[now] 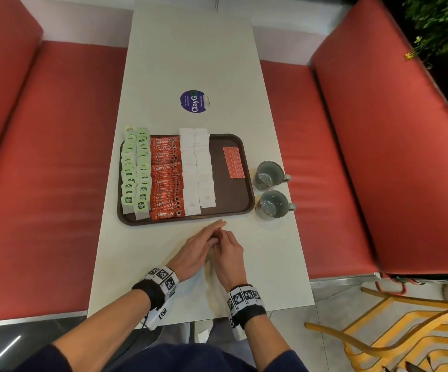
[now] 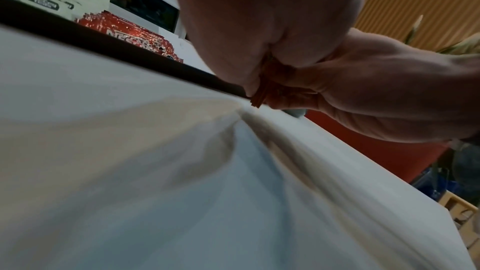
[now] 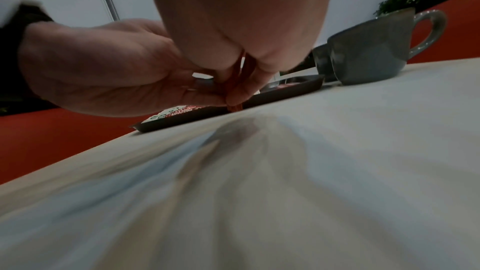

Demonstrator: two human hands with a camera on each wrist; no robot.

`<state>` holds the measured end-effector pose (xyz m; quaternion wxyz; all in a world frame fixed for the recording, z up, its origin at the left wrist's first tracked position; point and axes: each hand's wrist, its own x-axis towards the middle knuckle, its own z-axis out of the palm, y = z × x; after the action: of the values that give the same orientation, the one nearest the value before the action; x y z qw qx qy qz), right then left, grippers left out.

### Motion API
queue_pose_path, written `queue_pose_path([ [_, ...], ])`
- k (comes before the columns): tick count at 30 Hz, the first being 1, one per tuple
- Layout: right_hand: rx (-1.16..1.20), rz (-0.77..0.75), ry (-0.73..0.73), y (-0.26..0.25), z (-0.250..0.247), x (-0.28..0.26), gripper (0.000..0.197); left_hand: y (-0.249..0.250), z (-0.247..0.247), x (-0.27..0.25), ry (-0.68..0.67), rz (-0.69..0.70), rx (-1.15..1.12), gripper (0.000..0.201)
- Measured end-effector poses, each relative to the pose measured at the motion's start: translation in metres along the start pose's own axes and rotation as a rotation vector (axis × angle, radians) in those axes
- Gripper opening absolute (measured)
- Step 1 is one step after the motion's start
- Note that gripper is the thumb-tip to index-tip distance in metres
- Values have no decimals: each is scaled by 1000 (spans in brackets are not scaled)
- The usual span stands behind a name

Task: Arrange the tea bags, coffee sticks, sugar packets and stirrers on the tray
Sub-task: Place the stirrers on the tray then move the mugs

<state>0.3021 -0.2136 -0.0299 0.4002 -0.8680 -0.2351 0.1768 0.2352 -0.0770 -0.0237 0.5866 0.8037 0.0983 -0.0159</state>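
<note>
Held bundle of red stirrers [image 2: 260,98] was mostly buried between the left hand [image 1: 194,249] and right hand [image 1: 229,252]; count unreadable, only the lower ends showed in the wrist views, a speck of red in the head view. Small print on the sugar packets [image 1: 197,167] near the tray [image 1: 233,210] rim was too small to read. Table [image 3: 337,171] surface in both wrist views was smeared with blur. Yellow chair [image 1: 405,331] was cut off by the frame edge.
</note>
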Motion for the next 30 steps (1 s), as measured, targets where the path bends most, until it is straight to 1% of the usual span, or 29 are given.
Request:
queue_pose_path([
  [2, -1, 62, -68, 2, 0, 4, 25, 1, 1, 2, 8, -30, -22, 52],
  [4, 12, 112, -113, 2, 1, 6, 25, 3, 3, 2, 31, -30, -19, 45],
  [6, -18, 102, -142, 2, 2, 9, 27, 8, 3, 2, 115, -5, -25, 36],
  [8, -54, 54, -176, 1, 2, 11, 36, 13, 0, 4, 206, 3, -50, 28],
  [9, -58, 44, -196, -1, -1, 13, 36, 16, -1, 6, 230, 1, -60, 25],
  [11, -58, 44, -214, -5, -12, 18, 29, 26, -5, 13, 249, -32, -116, 22],
  [13, -35, 54, -170, -10, -27, 24, 17, 41, -14, 27, 258, -73, -198, 20],
  [15, 25, 88, -101, -19, -44, 31, 10, 55, -23, 46, 261, -112, -324, 20],
  [17, 54, 116, -51, -29, -61, 43, 12, 69, -32, 71, 257, -181, -473, 21],
  [19, 54, 110, -15, -40, -75, 63, 14, 81, -41, 96, 246, -230, -547, 22],
  [22, 37, 120, 17, -55, -92, 103, 18, 93, -59, 132, 221, -266, -478, 20],
  [24, -6, 157, -22, -59, -96, 129, 21, 88, -69, 160, 231, -302, -431, 19],
  [27, -63, 191, -58, -66, -101, 157, 19, 71, -78, 202, 320, -431, -317, 32],
  [28, -73, 192, -48, -69, -105, 163, 20, 67, -79, 216, 363, -463, -240, 27],
  [29, -75, 187, -32, -72, -110, 167, 22, 65, -81, 229, 400, -482, -128, 19],
  [30, -71, 182, -16, -74, -115, 170, 23, 61, -82, 242, 425, -498, -10, 17],
])
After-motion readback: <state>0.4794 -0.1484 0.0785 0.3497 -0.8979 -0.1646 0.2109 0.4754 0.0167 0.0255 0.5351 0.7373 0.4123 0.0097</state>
